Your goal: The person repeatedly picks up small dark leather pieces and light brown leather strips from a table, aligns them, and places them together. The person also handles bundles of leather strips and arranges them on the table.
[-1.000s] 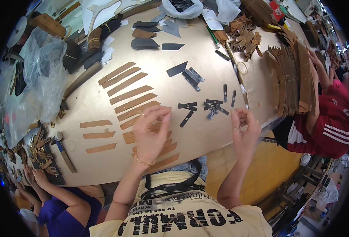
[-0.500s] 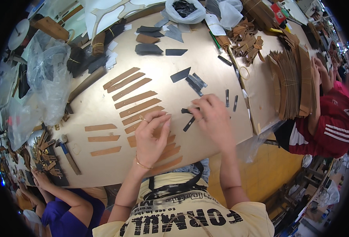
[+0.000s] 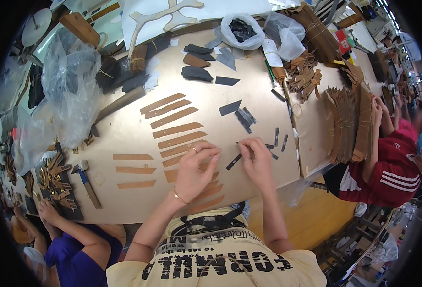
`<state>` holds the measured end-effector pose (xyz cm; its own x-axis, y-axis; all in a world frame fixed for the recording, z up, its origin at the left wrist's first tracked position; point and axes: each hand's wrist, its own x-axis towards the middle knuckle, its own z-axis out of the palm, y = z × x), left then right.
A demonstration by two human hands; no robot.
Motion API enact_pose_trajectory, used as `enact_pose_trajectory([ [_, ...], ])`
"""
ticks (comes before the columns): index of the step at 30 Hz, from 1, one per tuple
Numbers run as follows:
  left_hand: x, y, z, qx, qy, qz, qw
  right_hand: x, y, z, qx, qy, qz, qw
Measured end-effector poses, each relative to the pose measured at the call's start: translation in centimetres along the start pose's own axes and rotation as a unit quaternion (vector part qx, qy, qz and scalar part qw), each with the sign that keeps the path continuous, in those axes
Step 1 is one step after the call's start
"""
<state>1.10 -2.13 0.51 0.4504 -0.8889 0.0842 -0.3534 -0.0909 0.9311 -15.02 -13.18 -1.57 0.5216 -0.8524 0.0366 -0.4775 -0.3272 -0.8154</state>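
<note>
My left hand (image 3: 195, 173) hovers over the lower end of a column of brown leather strips (image 3: 176, 128). Its thumb and fingertips come together; whatever may be between them is too small to tell. My right hand (image 3: 258, 165) is a short way to its right, fingers pinched, with a tiny dark tip showing at the fingertips. Next to that hand lies a small black strip with a pale mark (image 3: 234, 162). More such black pieces (image 3: 277, 137) lie just beyond it. Further off are a dark slanted piece (image 3: 230, 108) and a little stack of narrow black strips (image 3: 244, 119).
Three shorter brown strips (image 3: 133, 157) and a hammer (image 3: 89, 186) lie to the left. Dark leather pieces (image 3: 196, 73) and a white bag of black scraps (image 3: 242, 31) are at the back. Bundled brown strips (image 3: 341, 126) stand right, near a co-worker in red (image 3: 388, 167).
My right hand has drawn back from the black pieces toward my left hand, its fingers now pinched and pointing up. My left hand has shifted slightly right. The whole view has shifted a little.
</note>
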Motion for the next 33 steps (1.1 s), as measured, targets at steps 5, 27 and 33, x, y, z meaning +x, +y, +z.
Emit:
enact_pose_trajectory([
  [5, 1.9, 1.5, 1.6, -0.044, -0.033, -0.03, 0.998, 0.3, -0.8, -2.1, 0.113, 0.014, 0.057, 0.992],
  [27, 2.6, 0.0, -0.1, 0.095, -0.067, 0.024, 0.993, 4.8, -0.7, -2.2, -0.208, 0.057, -0.001, 0.976],
  [33, 2.4, -0.3, -3.5, 0.102, -0.015, 0.03, 0.994, 5.6, 0.3, -0.2, -0.185, 0.05, 0.027, 0.981],
])
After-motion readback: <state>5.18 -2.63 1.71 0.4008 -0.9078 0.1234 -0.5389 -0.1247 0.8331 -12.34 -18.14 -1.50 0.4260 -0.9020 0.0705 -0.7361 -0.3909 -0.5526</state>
